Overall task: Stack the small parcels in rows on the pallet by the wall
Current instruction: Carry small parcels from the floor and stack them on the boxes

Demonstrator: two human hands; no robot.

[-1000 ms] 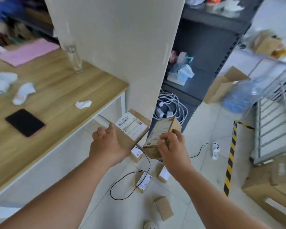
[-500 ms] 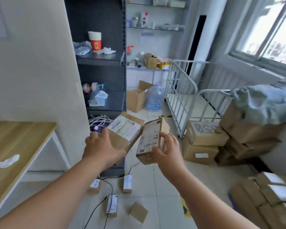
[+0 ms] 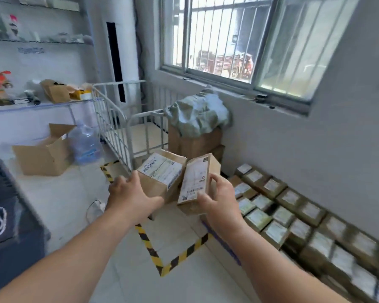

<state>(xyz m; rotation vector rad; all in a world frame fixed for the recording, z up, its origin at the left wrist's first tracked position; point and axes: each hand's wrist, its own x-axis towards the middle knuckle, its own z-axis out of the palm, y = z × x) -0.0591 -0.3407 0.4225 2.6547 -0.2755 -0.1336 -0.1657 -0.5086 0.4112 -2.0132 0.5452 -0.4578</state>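
Mid-carry, your left hand [image 3: 131, 193] grips a squat white-labelled brown cardboard parcel [image 3: 162, 173] and your right hand [image 3: 219, 200] clasps a slimmer brown cardboard box [image 3: 197, 180], both held left of the parcel rows [image 3: 278, 206] by the wall [image 3: 293, 138], so next lower each into line.

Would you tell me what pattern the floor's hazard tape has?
Yellow and black stripes on the hazard tape, head view.

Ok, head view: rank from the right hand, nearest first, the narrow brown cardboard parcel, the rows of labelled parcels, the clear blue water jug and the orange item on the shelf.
1. Narrow brown cardboard parcel: gripped in the right hand.
2. Rows of labelled parcels: low right, by the wall.
3. Clear blue water jug: floor, left.
4. Orange item: far-left shelf.
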